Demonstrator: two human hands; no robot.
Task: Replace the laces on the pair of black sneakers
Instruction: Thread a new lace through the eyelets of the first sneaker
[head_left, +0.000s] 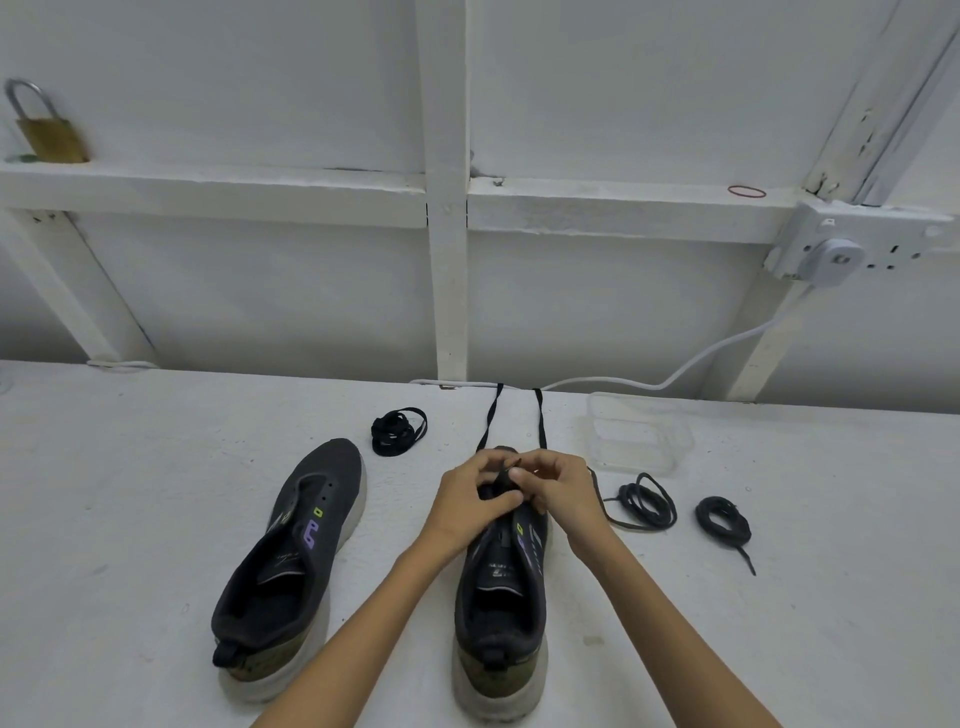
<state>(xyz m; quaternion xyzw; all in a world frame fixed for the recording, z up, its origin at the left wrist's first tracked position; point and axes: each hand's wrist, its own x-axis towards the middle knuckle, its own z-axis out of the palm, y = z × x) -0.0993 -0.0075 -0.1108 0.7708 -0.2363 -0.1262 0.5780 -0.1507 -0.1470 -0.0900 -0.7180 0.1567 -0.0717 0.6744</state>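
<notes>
Clamping with left hand (475, 499), fingers curling over the front eyelet area of the centre sneaker (501, 597). Likely bracing the upper against shifting during threading.

Pinching with right hand (558, 491), thumb and fingertips closing on the working lace (488, 422) down at the front eyelets. Not calling which eyelet; hiding behind knuckles.

Running both tails of that lace straight out past the toe toward the wall, lying flat and roughly parallel on the table (130, 467). Probably evening them up and avoiding tangles while starting the bottom row.

Sitting heel toward camera, toe toward wall, at table centre between the forearms, giving both hands square access to the tongue.

Waiting to the left, well apart from the hands: bare sneaker (291, 561), showing empty eyelets, angling slightly.

Parking one coiled lace (399, 432) just beyond its toe. Parking two more on the other side: near coil (647, 501) just beside the right wrist, far coil (723, 519) further out. Grouping hinting at old versus new; not telling which from here.

Standing behind those two coils: clear tub (641, 434).

Judging progress as early: lacing only starting on one shoe, the other not yet begun. Expecting the next move to need a clean tip feed through an eyelet; risking uneven tails or a twisted flat lace.
</notes>
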